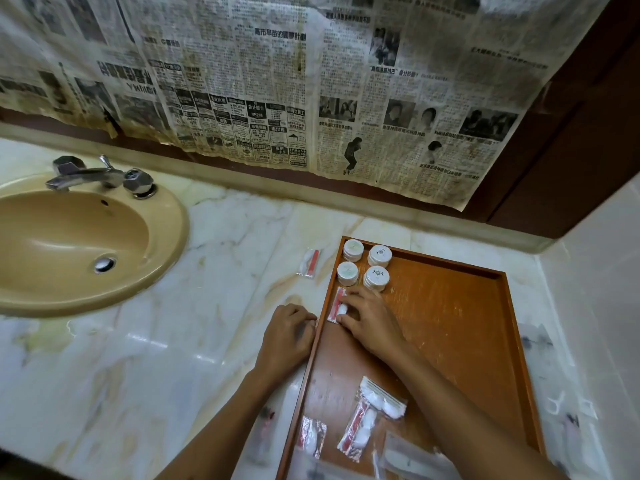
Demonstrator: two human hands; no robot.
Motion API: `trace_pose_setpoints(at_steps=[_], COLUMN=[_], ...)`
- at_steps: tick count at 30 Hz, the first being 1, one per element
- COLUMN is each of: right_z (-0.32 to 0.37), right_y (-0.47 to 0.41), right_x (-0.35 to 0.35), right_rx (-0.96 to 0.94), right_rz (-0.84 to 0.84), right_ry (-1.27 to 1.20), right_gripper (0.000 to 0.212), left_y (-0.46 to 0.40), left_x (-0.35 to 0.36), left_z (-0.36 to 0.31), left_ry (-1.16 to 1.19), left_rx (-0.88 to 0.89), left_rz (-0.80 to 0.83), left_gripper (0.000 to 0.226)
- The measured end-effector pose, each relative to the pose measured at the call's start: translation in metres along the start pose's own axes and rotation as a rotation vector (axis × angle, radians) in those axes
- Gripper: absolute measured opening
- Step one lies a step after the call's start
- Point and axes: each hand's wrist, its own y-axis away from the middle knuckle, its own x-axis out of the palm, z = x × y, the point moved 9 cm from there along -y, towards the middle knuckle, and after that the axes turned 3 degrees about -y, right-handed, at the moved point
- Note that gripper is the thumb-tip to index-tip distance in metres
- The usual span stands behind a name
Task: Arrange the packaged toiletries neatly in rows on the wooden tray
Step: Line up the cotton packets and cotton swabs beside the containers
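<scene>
While you're pressing the red-and-white packet (337, 308) flat w/ right hand (369, 318), fingers spread, at the wooden tray (450, 323)'s 9 o'clock edge, just below four round tubs (367, 266), you're starting row two. Left hand (289, 336), loosely curled, is bracing the rim, holding nothing. Next, I reckon: fetching loose packets (360, 427) lying askew at 6 o'clock; one sachet (309, 263) is sitting off-tray on the marble counter (138, 358).

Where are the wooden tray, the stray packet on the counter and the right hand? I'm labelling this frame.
wooden tray (460, 327): head view, bare floor of the tray.
stray packet (309, 263): head view, middle of the wrapper.
right hand (372, 318): head view, back of the hand.
</scene>
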Motion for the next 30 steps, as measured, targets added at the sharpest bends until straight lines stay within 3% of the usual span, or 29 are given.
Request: trace_pose_setpoints(at_steps=[23,30], right_z=[0.002,-0.003], right_y=[0.0,0.011], right_x=[0.001,-0.008], right_rx=[0.039,0.07], right_rz=[-0.092,-0.201], right_ry=[-0.02,-0.218], right_gripper=[0.038,0.041], left_y=[0.001,0.001], left_x=[0.0,0.0], left_z=[0.005,0.005], left_ry=[0.032,0.038], left_rx=[0.02,0.032], left_rz=[-0.036,-0.041], left_gripper=[0.012,0.01])
